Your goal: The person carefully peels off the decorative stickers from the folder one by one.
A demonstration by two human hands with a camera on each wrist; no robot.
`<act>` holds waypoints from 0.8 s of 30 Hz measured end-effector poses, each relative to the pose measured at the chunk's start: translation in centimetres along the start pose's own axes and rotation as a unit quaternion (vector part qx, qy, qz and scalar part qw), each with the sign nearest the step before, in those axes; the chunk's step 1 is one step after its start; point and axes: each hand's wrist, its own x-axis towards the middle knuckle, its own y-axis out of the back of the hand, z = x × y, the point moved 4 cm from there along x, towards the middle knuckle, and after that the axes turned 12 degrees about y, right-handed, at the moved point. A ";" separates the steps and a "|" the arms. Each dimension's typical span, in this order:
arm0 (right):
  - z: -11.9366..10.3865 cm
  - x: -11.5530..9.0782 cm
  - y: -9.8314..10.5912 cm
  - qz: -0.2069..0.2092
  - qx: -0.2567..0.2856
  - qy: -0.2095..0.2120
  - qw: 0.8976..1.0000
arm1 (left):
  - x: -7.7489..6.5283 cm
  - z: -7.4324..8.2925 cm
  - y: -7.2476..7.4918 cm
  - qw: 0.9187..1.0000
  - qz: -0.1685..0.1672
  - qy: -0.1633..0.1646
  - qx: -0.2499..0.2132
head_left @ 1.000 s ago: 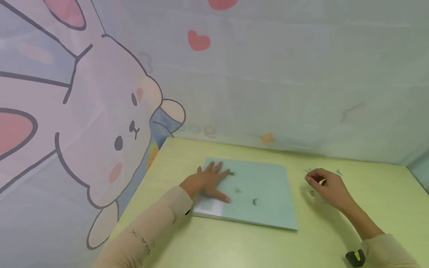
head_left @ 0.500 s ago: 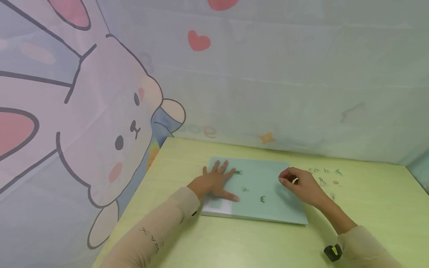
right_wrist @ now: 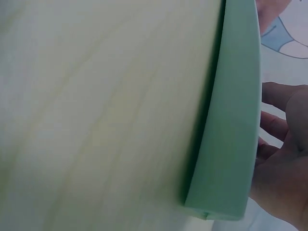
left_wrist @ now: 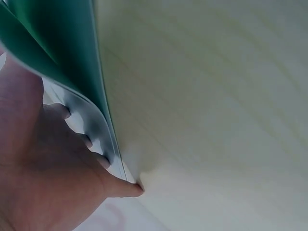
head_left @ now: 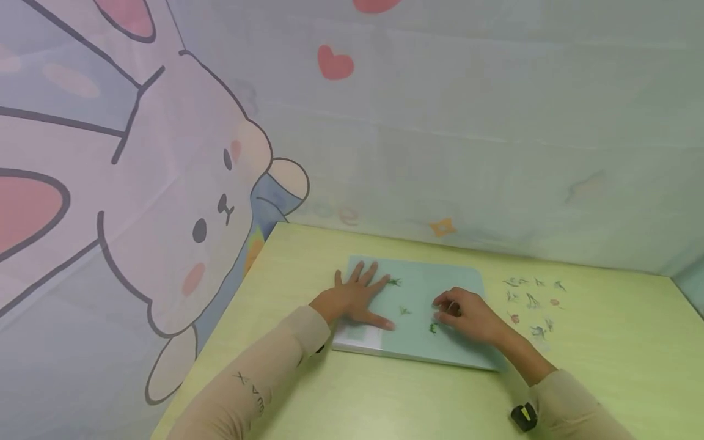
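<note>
A mint-green folder (head_left: 412, 342) with a white strip at its left lies on the table. My left hand (head_left: 356, 299) rests on its left part, fingers spread. Small green sprig-like pieces lie on the cover: one sprig (head_left: 395, 282) by the left forefinger, a paler sprig (head_left: 404, 310) in the middle, a dark sprig (head_left: 432, 328) near my right thumb. Over the folder's right half is my right hand (head_left: 467, 315), fingers bent and thumb opposite them. Whether it holds a tiny piece cannot be made out. The right wrist view shows the folder's edge (right_wrist: 226, 120) beside the hand.
Right of the folder, several small plant-shaped pieces (head_left: 532, 300) lie on the pale yellow-green table (head_left: 616, 354), among them a reddish flower (head_left: 514, 318). A printed cloth (head_left: 495, 122) hangs behind the table, with a rabbit picture (head_left: 187, 183) at left.
My right hand has moved left from the loose pieces to over the folder, and its thumb and fingers stand further apart. The folder and left hand have shifted slightly right in view.
</note>
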 end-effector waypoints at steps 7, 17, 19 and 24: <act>0.0 0.3 -0.9 0.019 -0.010 0.017 1.000 | -0.1 0.2 0.1 1.000 0.000 0.004 0.002; -0.9 1.3 -1.9 0.004 0.017 0.002 1.000 | -0.2 0.2 0.1 1.000 0.000 0.003 -0.002; -1.0 1.4 -2.2 0.003 0.022 0.001 1.000 | -0.3 0.2 0.2 1.000 0.000 0.004 -0.003; -1.5 1.5 -2.4 0.002 0.029 0.003 1.000 | 0.2 0.0 -0.2 1.000 -0.002 0.004 -0.011</act>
